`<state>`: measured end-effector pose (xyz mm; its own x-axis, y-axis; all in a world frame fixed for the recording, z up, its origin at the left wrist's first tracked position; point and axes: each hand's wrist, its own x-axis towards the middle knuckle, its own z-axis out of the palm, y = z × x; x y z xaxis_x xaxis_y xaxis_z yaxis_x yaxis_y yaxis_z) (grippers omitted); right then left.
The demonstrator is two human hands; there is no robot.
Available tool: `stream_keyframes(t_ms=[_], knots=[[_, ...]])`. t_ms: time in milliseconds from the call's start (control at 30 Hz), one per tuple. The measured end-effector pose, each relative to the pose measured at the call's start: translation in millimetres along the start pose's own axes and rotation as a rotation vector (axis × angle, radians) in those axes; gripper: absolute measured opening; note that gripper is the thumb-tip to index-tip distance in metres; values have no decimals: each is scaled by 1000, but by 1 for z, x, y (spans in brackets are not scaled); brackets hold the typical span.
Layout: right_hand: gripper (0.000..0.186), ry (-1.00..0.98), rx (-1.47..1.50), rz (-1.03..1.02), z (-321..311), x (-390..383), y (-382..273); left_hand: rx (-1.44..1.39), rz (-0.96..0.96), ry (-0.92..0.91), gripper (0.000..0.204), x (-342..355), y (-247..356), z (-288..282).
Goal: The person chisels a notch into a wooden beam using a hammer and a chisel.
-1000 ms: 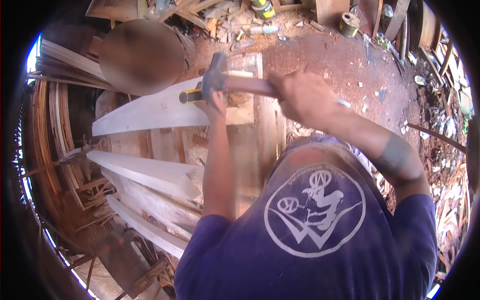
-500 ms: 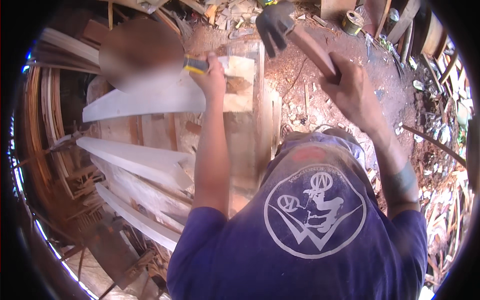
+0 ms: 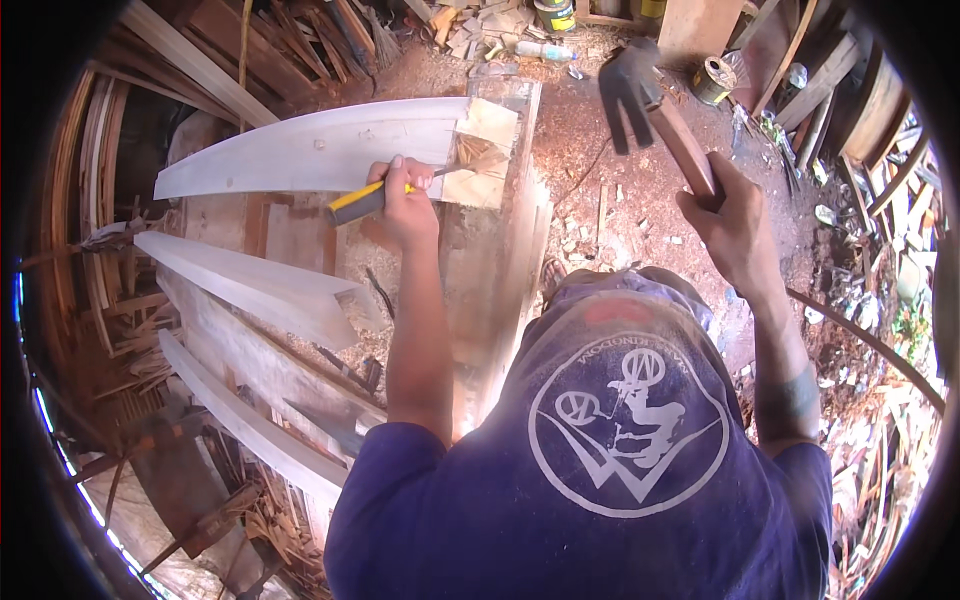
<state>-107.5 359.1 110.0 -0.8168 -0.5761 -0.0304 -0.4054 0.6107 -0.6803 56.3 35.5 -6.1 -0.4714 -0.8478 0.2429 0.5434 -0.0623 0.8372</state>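
Observation:
My left hand [image 3: 408, 205] is closed round a chisel [image 3: 357, 204] with a yellow and grey handle. The handle points left, and the thin blade reaches right to the splintered notch [image 3: 478, 158] near the end of a pale, curved timber [image 3: 300, 150]. Whether the tip touches the wood I cannot tell. My right hand [image 3: 735, 220] grips the wooden handle of a claw hammer [image 3: 686, 145]. Its dark head is raised to the right of the timber, apart from the chisel.
The timber lies across a wooden workbench [image 3: 480, 290]. Two more pale timbers [image 3: 250, 285] [image 3: 245, 420] lie nearer me on the left. Wood scraps, a plastic bottle [image 3: 545, 50] and an open can [image 3: 713, 80] are on the dirt floor beyond. Litter and sticks fill the right side.
My left hand has come nearer, and the chisel now lies with its blade at the notch. The hammer has moved right and nearer. A blurred round shape at upper left is gone.

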Motion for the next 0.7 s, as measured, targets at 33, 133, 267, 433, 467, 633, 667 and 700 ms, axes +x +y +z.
stream_keyframes(t_ms=[33,133,267,433,467,633,667,700], knots=[[20,0,-4,0,-1,-2,2,-4,-1,2,26,3,2,6],[21,18,9,46,-5,0,2,-16,74,-41,24,19,-2,18],[21,-6,8,51,-1,1,-4,287,135,-112,22,31,-31,20],[18,2,50,-41,15,12,-19,265,126,-119,23,34,-42,34],[17,6,-1,-147,16,20,-26,272,122,-130,23,37,-44,31],[21,193,61,-709,11,31,-98,613,406,-228,17,42,-50,34],[23,193,47,-816,13,34,-103,809,611,-253,26,48,-60,22],[23,198,43,-810,20,38,-101,971,825,-245,35,54,-66,17]])
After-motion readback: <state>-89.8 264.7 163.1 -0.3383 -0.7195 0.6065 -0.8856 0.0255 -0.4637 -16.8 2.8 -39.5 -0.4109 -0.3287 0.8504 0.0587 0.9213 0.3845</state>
